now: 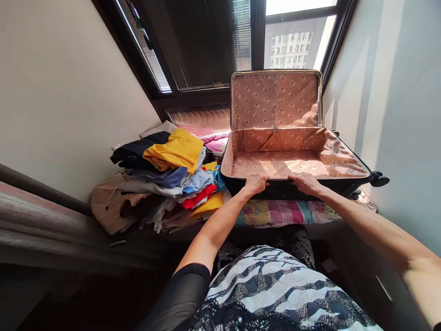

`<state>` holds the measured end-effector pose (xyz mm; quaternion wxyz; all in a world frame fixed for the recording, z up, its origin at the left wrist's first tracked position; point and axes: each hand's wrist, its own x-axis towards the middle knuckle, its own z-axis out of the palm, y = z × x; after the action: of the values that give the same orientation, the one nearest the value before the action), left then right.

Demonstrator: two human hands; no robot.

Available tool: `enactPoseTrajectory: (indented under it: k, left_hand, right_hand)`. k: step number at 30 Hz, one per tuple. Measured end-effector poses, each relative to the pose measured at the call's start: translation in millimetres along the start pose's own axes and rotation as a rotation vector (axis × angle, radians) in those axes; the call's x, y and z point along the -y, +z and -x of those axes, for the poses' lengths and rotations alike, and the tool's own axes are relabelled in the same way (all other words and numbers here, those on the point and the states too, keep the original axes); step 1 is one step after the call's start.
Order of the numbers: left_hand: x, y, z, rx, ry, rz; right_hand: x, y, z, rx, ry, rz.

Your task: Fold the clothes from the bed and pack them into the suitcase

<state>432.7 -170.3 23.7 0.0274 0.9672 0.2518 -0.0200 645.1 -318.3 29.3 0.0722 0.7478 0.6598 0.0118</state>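
Note:
A black suitcase (pixel 344 189) with a pink patterned lining lies with its lid (pixel 255 101) raised against the window. Its inside is bare apart from the lining and straps. My left hand (pixel 257 183) grips the front rim, fingers curled over the edge. Farther right along the same rim, my right hand (pixel 305 183) is closed on it too. Left of the suitcase rises a tall pile of folded clothes (pixel 168 177), topped by a yellow garment (pixel 177 149) and a black one (pixel 138 149).
Under the suitcase spreads a colourful patterned cloth (pixel 282 212) on the window ledge. A beige hat-like item (pixel 106 204) sits at the pile's left. Walls close in on both sides, a dark-framed window (pixel 257 41) stands behind, and a curtain (pixel 41 225) hangs at left.

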Motion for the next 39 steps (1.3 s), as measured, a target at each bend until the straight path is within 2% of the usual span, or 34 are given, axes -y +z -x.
enactPoseTrajectory:
  k: [5, 8, 13, 16, 20, 23, 26, 31, 33, 35, 39]
  left_hand:
    - [2, -3.1, -2, 0.008, 0.038, 0.014]
    - [15, -5.1, 6, -0.024, 0.082, 0.018]
    - [53, -8.6, 29, -0.055, -0.082, 0.038]
    - [61, -11.0, 36, -0.086, -0.15, 0.07]
    - [45, -11.2, 41, -0.142, -0.132, 0.082]
    - [26, -6.1, 48, -0.148, -0.094, 0.103]
    - [13, 1.6, 55, -0.174, -0.062, 0.153]
    - [12, 6.6, 61, -0.26, -0.039, 0.218]
    - [22, 5.3, 68, -0.329, -0.024, 0.232]
    - [39, 4.9, 79, -0.454, -0.049, 0.256]
    - [88, 13.9, 113, -0.671, -0.234, 0.301]
  right_hand:
    - [-5, 4, -2, -0.027, -0.008, -0.023]
    - [-9, 12, -3, -0.079, -0.02, -0.03]
    - [-11, 14, -3, -0.064, 0.007, -0.047]
    - [-14, 5, -3, -0.035, 0.027, -0.077]
    - [-28, -1, 5, -0.027, 0.054, -0.135]
    - [-43, 7, 18, -0.038, 0.056, -0.176]
    - [-51, 18, 31, -0.114, 0.022, -0.228]
    - [-50, 22, 36, -0.15, 0.003, -0.306]
    - [-50, 20, 36, -0.142, -0.001, -0.333]
    - [-50, 18, 36, -0.149, -0.033, -0.364]
    - [-53, 24, 36, -0.216, -0.11, -0.395]
